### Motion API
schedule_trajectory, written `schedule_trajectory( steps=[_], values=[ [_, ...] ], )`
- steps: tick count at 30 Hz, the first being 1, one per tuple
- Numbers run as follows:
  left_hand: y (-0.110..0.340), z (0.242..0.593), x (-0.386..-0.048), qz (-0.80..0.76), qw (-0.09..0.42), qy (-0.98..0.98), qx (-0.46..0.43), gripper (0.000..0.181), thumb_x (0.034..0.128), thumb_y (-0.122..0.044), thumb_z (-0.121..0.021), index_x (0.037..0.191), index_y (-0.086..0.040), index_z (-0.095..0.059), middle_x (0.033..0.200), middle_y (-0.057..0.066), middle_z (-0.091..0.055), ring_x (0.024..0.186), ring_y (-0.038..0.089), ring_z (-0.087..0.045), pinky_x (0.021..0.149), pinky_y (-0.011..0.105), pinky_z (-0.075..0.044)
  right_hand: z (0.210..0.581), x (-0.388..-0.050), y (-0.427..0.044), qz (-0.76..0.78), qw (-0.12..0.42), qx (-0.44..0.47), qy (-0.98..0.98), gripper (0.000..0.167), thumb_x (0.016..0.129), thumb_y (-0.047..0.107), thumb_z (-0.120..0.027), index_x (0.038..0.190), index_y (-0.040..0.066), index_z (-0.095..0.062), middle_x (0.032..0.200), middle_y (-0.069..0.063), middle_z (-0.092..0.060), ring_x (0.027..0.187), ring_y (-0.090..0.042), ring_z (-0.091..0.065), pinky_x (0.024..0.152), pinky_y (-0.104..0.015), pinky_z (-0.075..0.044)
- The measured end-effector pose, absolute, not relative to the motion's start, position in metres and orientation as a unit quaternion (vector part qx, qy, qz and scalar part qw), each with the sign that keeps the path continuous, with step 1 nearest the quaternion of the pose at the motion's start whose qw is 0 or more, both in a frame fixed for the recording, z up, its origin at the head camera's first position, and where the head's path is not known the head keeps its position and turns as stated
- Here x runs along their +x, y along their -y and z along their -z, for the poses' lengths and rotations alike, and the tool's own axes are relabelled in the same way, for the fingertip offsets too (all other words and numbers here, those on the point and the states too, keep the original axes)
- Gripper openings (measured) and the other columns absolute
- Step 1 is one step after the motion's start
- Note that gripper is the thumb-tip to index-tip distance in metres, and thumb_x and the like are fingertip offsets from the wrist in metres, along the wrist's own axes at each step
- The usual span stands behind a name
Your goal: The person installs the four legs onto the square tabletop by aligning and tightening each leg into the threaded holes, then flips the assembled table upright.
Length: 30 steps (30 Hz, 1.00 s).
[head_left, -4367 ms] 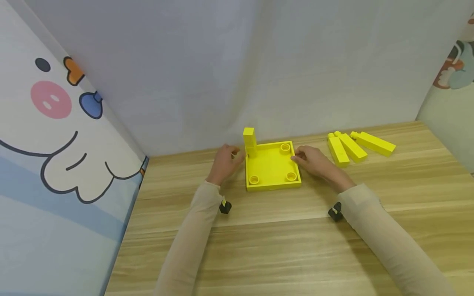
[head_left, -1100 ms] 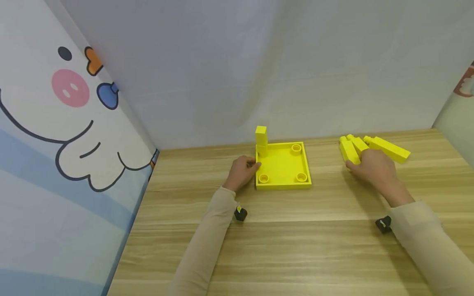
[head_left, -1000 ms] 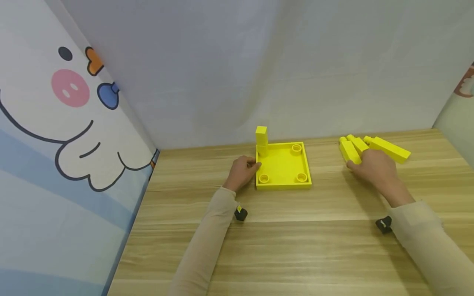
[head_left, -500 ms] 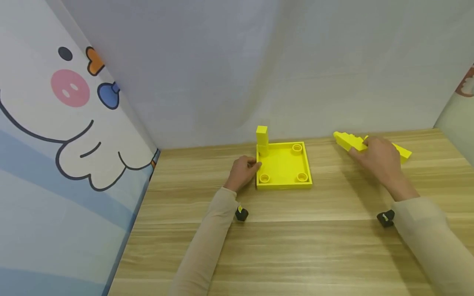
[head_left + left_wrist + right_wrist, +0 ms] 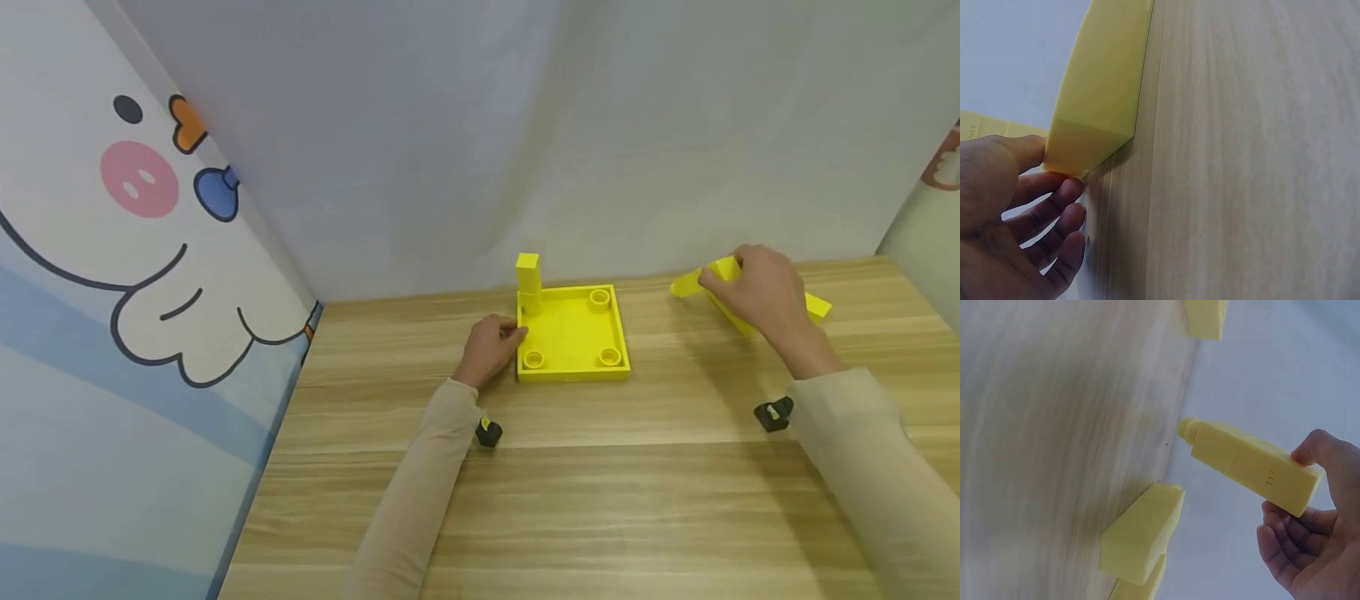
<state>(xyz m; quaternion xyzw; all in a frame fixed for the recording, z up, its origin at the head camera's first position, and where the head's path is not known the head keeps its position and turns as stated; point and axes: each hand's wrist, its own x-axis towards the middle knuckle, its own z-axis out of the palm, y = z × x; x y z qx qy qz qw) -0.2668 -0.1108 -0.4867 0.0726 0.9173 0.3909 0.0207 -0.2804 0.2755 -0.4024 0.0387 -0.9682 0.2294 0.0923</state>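
A shallow square yellow tray (image 5: 573,375) lies on the table, with round sockets at three corners and an upright yellow post (image 5: 528,275) at the back left. At its left edge, my left hand (image 5: 487,348) pinches the tray between thumb and finger; the left wrist view shows this grip too. My right hand (image 5: 765,292) holds a square yellow peg-ended leg (image 5: 1244,462) by its plain end, above the table. The number 117 is marked on it. Its peg points left in the head view. Below that hand lie two more yellow legs (image 5: 738,318), partly hidden.
The wood-grain table (image 5: 570,500) ends at a pale wall sheet (image 5: 420,167) behind the tray. A black piece (image 5: 489,432) sits by the left sleeve, another black piece (image 5: 773,414) by the right. A cartoon-printed panel (image 5: 150,275) stands at the left.
My right hand moved from the tray to the legs, gripped the leftmost leg and raised it off the table, turning its peg leftward. My left hand stays at the tray.
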Motion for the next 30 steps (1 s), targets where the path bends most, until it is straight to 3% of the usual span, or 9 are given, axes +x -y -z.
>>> schedule_trajectory(
  steps=[10, 30],
  values=[
    [0.111, 0.489, -0.268, -0.396, 0.017, -0.916, 0.068, 0.036, 0.102, -0.025, -0.062, 0.126, 0.001, -0.069, 0.12, 0.021, -0.071, 0.109, 0.032, -0.068, 0.098, 0.044, -0.055, 0.392, -0.292, -0.265, -0.243, 0.078, 0.042, 0.966, 0.044, 0.097, 0.043, -0.056, 0.086, 0.0, -0.056, 0.067, -0.009, -0.048, 0.054, -0.024, -0.043, 0.048, -0.033, -0.033],
    [0.11, 0.491, -0.269, -0.396, 0.024, -0.916, 0.06, 0.04, 0.1027, -0.027, -0.061, 0.13, 0.002, -0.067, 0.125, 0.022, -0.069, 0.115, 0.034, -0.066, 0.102, 0.046, -0.053, 0.382, -0.309, -0.229, -0.271, 0.065, 0.087, 0.956, 0.04, 0.097, 0.041, -0.057, 0.083, 0.004, -0.055, 0.074, -0.011, -0.052, 0.058, -0.023, -0.045, 0.049, -0.033, -0.035]
  ],
)
